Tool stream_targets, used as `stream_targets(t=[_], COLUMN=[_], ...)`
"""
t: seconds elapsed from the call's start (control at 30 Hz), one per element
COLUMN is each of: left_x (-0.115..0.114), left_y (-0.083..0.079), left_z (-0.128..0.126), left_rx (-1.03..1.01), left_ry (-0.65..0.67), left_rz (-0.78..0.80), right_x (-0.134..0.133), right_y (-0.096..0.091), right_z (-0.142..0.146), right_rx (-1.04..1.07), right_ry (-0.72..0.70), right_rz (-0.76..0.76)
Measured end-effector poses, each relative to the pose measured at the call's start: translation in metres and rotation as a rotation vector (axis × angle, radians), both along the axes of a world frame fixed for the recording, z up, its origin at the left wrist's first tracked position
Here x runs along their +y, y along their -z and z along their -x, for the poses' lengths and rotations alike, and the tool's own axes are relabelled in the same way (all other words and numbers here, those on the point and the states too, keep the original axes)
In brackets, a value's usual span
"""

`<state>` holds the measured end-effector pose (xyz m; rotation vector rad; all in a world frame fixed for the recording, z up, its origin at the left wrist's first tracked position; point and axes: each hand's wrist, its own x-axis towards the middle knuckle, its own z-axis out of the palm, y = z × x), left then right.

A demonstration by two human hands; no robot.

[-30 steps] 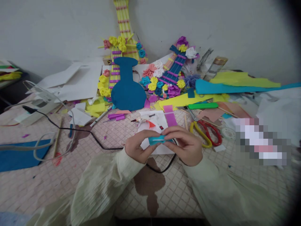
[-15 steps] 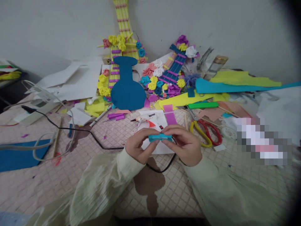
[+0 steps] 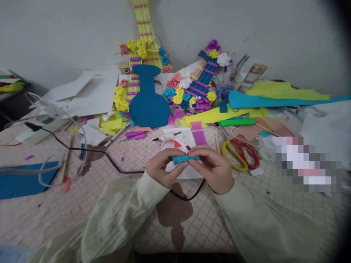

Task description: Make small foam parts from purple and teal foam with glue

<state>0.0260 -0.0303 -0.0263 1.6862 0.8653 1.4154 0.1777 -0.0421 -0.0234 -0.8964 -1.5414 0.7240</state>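
A small turquoise paper roll [image 3: 178, 159] lies crosswise between my two hands. My left hand [image 3: 163, 167] pinches its left part between thumb and fingers. On the other end, the thumb and fingertips of my right hand [image 3: 215, 168] are closed, and both thumbs press near its middle. Just behind my hands a white glue gun [image 3: 167, 138] with an orange trigger lies on white paper [image 3: 188, 136], partly hidden by the fingers. Its black cord [image 3: 189, 199] loops below my hands.
Scissors with yellow and red handles [image 3: 248, 155] lie to the right, near a green cutter [image 3: 237, 122]. A dark blue guitar-shaped cutout [image 3: 149, 109] leans at the back beside flower-decorated paper guitars [image 3: 204, 82]. A grey cable [image 3: 85, 146] and blue sheet [image 3: 22, 182] are left.
My thumbs have shifted slightly on the turquoise roll, the right thumb moving a little left towards the left one. The other things stay where they were.
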Motion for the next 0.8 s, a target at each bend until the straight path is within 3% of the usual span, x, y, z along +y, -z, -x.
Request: stream_targets(t=[0.17,0.33,0.8], left_x=[0.0014,0.0032,0.0020], left_y=[-0.0005,0.0018,0.0038], left_z=[-0.0023,-0.0014,-0.0008], left_rx=[-0.166,-0.167,-0.124], left_ry=[0.043,0.032,0.038], left_rz=[0.159,0.232,0.216], right_x=[-0.0006,-0.0020,-0.0018], right_y=[0.0027,-0.0005,0.0014], right_z=[0.0020,0.0036,0.0031], right_rx=[0.035,0.051,0.116], right_ry=[0.020,0.038,0.062], right_rz=[0.072,0.150,0.267])
